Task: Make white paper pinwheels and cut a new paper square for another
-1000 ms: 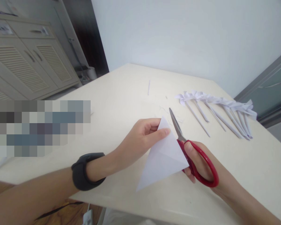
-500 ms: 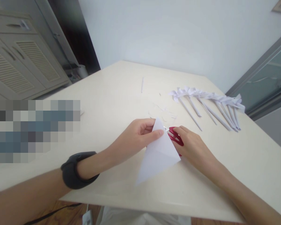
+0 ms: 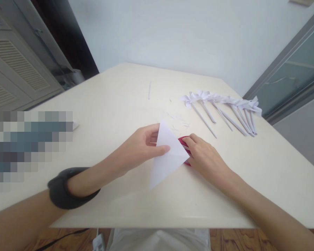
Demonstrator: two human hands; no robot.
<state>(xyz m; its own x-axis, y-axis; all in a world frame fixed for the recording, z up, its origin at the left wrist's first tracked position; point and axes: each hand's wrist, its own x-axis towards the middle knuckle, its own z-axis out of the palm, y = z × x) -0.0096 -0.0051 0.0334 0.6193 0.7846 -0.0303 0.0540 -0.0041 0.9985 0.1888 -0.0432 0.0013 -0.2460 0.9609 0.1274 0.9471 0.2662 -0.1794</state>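
My left hand (image 3: pixel 143 144) pinches a folded, pointed sheet of white paper (image 3: pixel 163 169), with the thumb on the near face and the fingers behind it. A dark band (image 3: pixel 73 188) is around the left wrist. Just right of the paper, my right hand (image 3: pixel 206 153) grips red-handled scissors (image 3: pixel 182 141). The blades are hidden behind the paper, so I cannot tell whether they touch it. Small paper scraps (image 3: pixel 183 122) lie on the table beyond both hands.
A row of ruffled white paper pieces (image 3: pixel 219 98) with rolled paper stems rests at the right on the white table (image 3: pixel 115 212). A thin white paper stick (image 3: pixel 150 90) lies farther back. The wall is behind the table; a pixelated patch covers the left side.
The view has shifted, so the scene sits farther left and slightly higher. The metal part of the scissors, visible earlier at the paper's edge, is now behind the paper. Both hands keep their hold.
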